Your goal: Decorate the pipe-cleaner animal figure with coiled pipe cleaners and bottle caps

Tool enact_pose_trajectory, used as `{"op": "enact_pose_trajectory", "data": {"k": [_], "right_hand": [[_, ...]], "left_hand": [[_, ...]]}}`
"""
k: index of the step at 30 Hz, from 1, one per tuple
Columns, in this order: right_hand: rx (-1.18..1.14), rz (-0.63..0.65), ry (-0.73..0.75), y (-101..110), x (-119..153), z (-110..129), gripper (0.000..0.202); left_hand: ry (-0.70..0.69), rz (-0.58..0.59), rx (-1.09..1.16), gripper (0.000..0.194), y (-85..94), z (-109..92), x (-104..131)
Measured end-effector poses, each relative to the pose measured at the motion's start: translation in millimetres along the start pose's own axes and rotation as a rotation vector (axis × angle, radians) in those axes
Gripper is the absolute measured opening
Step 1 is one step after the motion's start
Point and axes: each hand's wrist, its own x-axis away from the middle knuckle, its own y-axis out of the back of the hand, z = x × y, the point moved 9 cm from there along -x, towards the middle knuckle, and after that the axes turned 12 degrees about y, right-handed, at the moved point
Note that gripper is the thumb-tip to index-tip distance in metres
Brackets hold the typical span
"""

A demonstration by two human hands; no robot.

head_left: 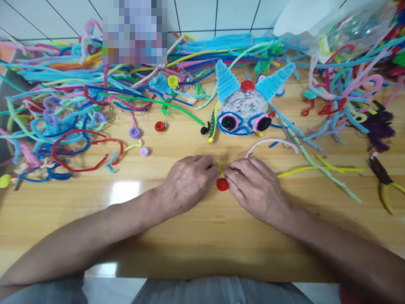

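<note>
Near the middle of the wooden table, my left hand (193,180) and my right hand (257,188) meet with fingers closed around a short yellow pipe cleaner (222,165). A red coiled disc (222,184) sits just below it, between the fingertips. Beyond the hands stands a round figure (245,105) with light blue ears, black eyes in pink and blue rims, and a red coil on top. A pale pink curved pipe cleaner (272,141) lies just beyond my right hand.
Tangled pipe cleaners (57,114) cover the back left, and another heap (348,93) lies at the right. Yellow-handled pliers (382,177) rest at the right edge. A red coil (160,126) and a lilac coil (144,152) lie left of centre.
</note>
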Motion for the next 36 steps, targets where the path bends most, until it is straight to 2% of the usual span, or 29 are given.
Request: {"op": "enact_pose_trajectory", "data": {"k": [11,16,22,26,31,36], "right_hand": [[-0.007,0.002,0.019,2,-3,1,0.017],[-0.032,-0.029,0.01,3,-2,0,0.017],[-0.13,-0.036,-0.055,2,-2,-12,0.031],[-0.125,-0.006,-0.022,0,-8,-16,0.026],[-0.079,0.039,0.012,-5,-14,-15,0.024],[-0.094,0.029,0.001,-6,-12,-16,0.021]], "left_hand": [[0.001,-0.069,-0.033,0.012,2.1,-3,3],[-0.002,-0.054,-0.047,0.012,0.4,-3,3],[-0.001,-0.033,-0.042,0.014,-2.2,-3,2],[-0.011,0.01,-0.053,0.016,-4.3,-4,1],[-0.011,0.009,-0.07,0.021,-1.6,-5,0],[-0.005,0.027,-0.068,0.019,-1.9,-5,-1]]}}
